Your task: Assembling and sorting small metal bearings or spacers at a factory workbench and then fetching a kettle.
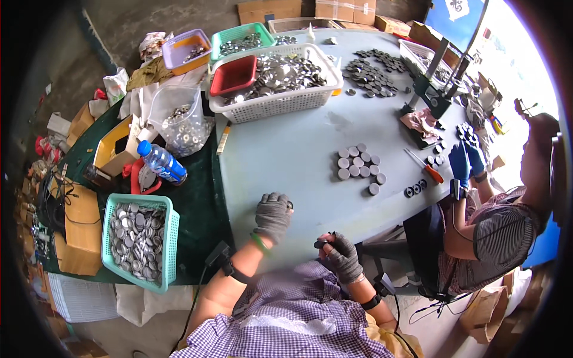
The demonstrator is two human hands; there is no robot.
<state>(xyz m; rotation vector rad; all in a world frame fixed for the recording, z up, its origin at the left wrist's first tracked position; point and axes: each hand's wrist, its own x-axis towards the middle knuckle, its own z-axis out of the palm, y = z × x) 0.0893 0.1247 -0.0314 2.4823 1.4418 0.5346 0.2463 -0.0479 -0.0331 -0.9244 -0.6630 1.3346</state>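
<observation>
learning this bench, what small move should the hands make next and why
Probably bring the left hand toward the right hand: the right pinches a small dark piece, the left seems to hold a dark round piece, with the hands apart.

Pale grey-blue table [268, 158], grey floor [119, 337], bright light [528, 48] at right.

A blue-capped bottle [162, 162] appears at left, an orange-handled screwdriver [434, 173] at right, cardboard boxes [337, 10] at the rear, and a pink bundle [422, 124], probably cloth, near the screwdriver.
</observation>
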